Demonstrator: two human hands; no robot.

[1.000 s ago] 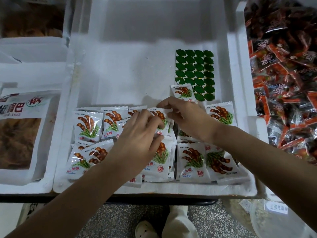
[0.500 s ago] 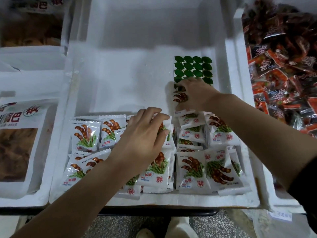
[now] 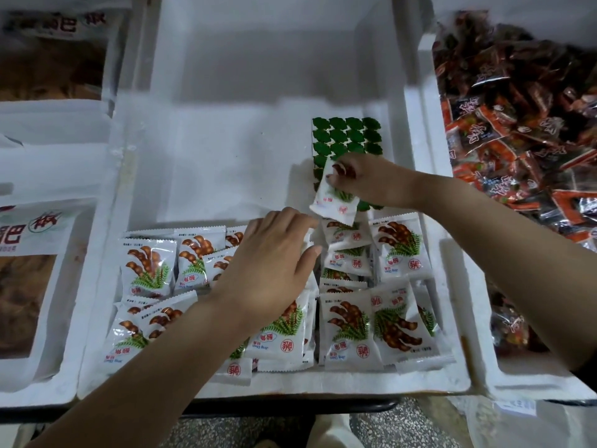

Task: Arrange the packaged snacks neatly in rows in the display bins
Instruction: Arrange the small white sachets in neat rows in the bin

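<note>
Speckled floor (image 3: 420,428) showed below the near rim of the white foam bin (image 3: 323,384). Along that near edge lay loose rows of tamarind packets (image 3: 345,334), several overlapping. On the middle stack the left hand (image 3: 271,270) rested flat, fingers straight, gripping nothing. Beyond it the right hand (image 3: 365,179) pinched one packet (image 3: 334,202) by its top, tilted, at the far end of the middle-right row and partly over the green sticker sheet (image 3: 347,134).

I judged the placing wants the packet squared to the row, print up, edges aligned, left hand pinning the neighbours.

Print noted: red 酸角 and a round red seal, upside down to camera; small Latin line, possibly "Jing Dian". On the large bag (image 3: 35,253) in the left bin, 巴 was legible and the rest cut off. Print on the red wrappers (image 3: 517,140) in the right bin was blurred.
</note>
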